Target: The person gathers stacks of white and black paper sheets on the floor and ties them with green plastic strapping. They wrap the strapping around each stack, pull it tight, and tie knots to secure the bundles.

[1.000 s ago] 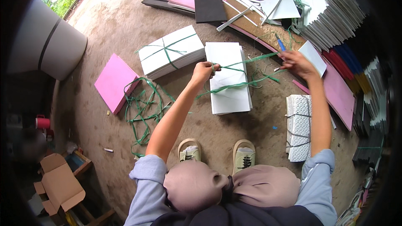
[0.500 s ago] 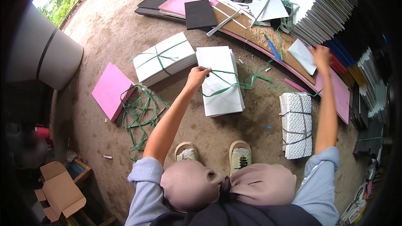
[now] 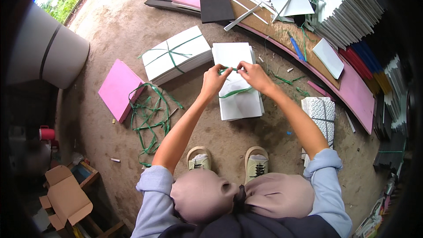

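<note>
A stack of white sheets (image 3: 240, 108) lies on the ground in front of my feet, with green plastic twine (image 3: 236, 92) looped over it. Above the stack, my left hand (image 3: 214, 79) pinches one part of the twine. Close beside it on the right, my right hand (image 3: 254, 77) pinches the twine too, fingertips almost meeting. To the left rests another white stack (image 3: 194, 39), bound crosswise with green twine. Further left are a pink stack of sheets (image 3: 118, 89) and a loose tangle of green twine (image 3: 166, 105).
A bundle of textured white pieces (image 3: 315, 108) sits right of my feet. Along the far right, a long board (image 3: 282, 28) carries white offcuts, a blue-handled cutter (image 3: 298, 48) and a folded white sheet (image 3: 328, 58). A cardboard box (image 3: 68, 194) stands at lower left, a large white roll (image 3: 66, 57) above it.
My right hand has come from the folded white sheet on the board to the twine above the stack. My left hand still holds the twine; the view has shifted slightly.
</note>
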Available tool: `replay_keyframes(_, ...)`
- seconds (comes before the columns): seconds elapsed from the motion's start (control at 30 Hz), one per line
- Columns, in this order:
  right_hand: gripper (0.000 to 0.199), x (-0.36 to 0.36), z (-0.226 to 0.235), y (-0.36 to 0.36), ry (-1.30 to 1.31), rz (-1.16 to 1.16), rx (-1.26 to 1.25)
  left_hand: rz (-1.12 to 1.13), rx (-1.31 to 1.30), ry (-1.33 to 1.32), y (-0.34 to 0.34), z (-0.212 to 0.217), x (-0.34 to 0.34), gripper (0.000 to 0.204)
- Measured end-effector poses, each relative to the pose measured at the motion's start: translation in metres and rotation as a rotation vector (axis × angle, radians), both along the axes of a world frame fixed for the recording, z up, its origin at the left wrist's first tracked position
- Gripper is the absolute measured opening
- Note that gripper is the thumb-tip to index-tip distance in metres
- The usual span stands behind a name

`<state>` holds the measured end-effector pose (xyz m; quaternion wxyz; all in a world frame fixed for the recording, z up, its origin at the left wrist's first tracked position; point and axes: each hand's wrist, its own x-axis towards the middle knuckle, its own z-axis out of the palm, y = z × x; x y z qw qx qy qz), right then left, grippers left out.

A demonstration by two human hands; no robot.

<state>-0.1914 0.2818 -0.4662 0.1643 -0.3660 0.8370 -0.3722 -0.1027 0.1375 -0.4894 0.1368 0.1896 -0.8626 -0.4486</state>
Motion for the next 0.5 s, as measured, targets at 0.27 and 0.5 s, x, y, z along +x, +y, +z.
replay_keyframes(0.27, 0.017, -0.016, -0.050, 0.037, 0.002, -0.041, 0.074, -0.010, -0.079, 0.164, -0.004, -0.031, 0.012, 0.021)
replay_keyframes(0.5, 0.012, -0.026, -0.067, 0.033, 0.040, -0.136, -0.018, -0.219, 0.090, 0.210, -0.001, -0.025, -0.010, 0.011)
